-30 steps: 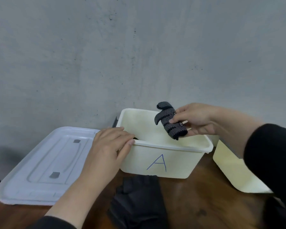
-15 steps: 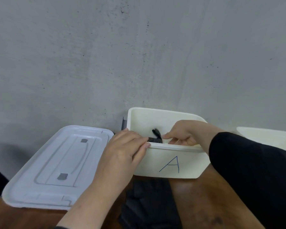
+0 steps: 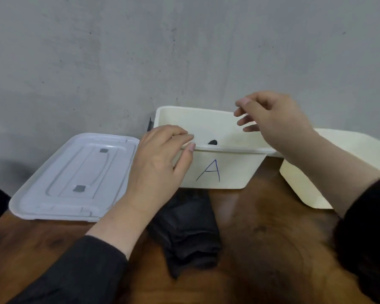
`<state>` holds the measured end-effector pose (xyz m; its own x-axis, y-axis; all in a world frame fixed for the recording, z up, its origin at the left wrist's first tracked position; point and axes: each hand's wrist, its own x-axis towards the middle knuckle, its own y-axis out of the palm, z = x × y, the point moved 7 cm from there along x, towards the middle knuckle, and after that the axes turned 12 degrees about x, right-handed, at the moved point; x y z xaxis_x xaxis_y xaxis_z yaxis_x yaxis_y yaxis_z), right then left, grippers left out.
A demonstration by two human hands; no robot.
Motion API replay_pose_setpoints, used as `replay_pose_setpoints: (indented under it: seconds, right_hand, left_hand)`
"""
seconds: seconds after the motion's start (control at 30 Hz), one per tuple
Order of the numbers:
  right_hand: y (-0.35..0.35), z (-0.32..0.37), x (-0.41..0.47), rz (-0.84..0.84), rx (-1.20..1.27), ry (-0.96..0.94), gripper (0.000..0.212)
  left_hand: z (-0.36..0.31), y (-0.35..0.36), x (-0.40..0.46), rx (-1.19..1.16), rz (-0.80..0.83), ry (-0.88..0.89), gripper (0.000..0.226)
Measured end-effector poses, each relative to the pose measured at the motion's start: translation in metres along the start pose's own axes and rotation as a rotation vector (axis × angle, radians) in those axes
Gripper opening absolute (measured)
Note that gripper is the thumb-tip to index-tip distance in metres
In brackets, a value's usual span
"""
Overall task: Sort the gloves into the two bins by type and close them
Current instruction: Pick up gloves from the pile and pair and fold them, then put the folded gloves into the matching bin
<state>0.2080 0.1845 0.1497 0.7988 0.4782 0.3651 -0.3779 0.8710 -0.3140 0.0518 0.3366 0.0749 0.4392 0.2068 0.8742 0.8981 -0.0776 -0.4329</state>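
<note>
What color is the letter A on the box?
Blue, handwritten on the cream bin, letter A; head view.

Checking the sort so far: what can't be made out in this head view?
- Contents of bin A: its front wall hides all but a dotted glove tip.
- Second bin: right forearm and frame edge cut it off.
- Dark gloves on table: blurred, count and type unclear.
</note>
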Motion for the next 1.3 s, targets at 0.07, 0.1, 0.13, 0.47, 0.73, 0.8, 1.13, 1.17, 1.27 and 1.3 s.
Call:
replay_pose_setpoints:
  seconds: [0.07,0.1,0.13,0.47,0.73,0.8,1.13,1.17,1.27,1.3]
  right_hand:
    - [-0.014,-0.006,-0.041,-0.012,-0.058,-0.029,0.02]
    - [-0.02,-0.015,-0.063,-0.01,-0.111,-0.022,0.02]
    - [-0.025,-0.027,-0.083,0.003,-0.162,-0.006,0.019]
    - [-0.062,-0.142,-0.205,0.097,-0.347,0.138,0.018]
    - [-0.085,-0.152,-0.209,-0.089,-0.157,0.169,0.03]
    - [-0.088,-0.153,-0.211,-0.099,-0.117,0.182,0.029]
    - [-0.114,-0.143,-0.211,-0.28,-0.137,0.152,0.028]
    - [-0.118,-0.139,-0.211,-0.299,-0.14,0.132,0.027]
    - [-0.136,-0.127,-0.215,-0.351,-0.132,0.077,0.025]
    - [-0.145,-0.121,-0.217,-0.365,-0.141,0.066,0.024]
  left_hand:
    - [-0.022,-0.003,-0.003,-0.029,-0.006,0.011,0.023]
    - [-0.035,-0.003,-0.005,-0.042,0.009,0.015,0.024]
    - [-0.05,-0.002,-0.008,-0.058,0.032,0.019,0.025]
    - [-0.18,0.069,-0.084,-0.273,0.628,-0.198,0.034]
    - [-0.201,0.125,-0.104,-0.317,0.732,-0.421,0.034]
    - [-0.204,0.128,-0.106,-0.306,0.743,-0.38,0.035]
    - [-0.197,0.126,-0.11,-0.309,0.77,-0.298,0.034]
    - [-0.2,0.125,-0.111,-0.313,0.775,-0.274,0.034]
    - [-0.207,0.126,-0.111,-0.317,0.793,-0.22,0.036]
    - [-0.208,0.127,-0.111,-0.32,0.799,-0.21,0.037]
